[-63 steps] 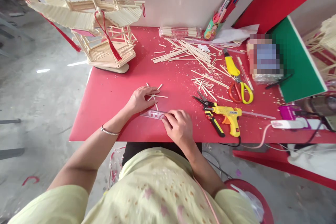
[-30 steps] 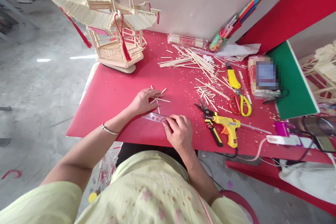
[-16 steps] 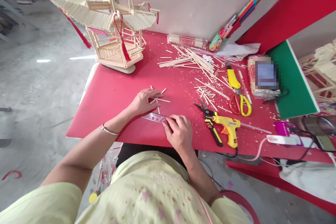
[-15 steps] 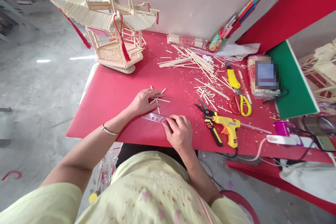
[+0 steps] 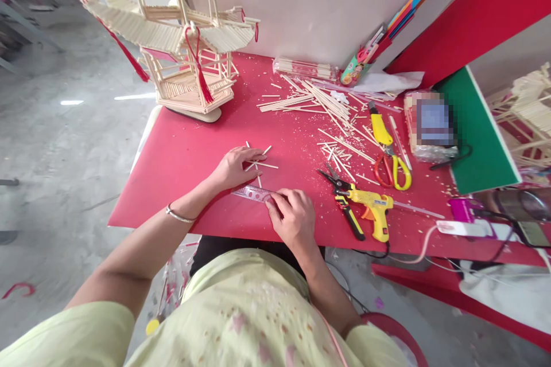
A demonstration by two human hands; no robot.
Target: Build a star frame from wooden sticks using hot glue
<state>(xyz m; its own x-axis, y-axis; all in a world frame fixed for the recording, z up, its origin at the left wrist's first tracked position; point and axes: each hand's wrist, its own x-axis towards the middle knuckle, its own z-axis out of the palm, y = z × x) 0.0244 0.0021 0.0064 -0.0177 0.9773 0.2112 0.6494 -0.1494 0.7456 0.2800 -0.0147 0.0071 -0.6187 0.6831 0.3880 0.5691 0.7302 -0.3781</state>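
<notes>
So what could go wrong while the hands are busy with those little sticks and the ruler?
The clear ruler lies under the right hand near the table's front edge, so a slip might push it off. The short sticks by the left hand are loose and could scatter. The glue gun and cutters lie close by the right hand; a sideways reach might bump them.

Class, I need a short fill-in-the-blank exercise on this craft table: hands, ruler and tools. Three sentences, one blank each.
1. The right hand presses on a clear ____.
2. The left hand rests on short wooden ____.
3. The glue gun is coloured ____.

Missing words: ruler; sticks; yellow.
</notes>
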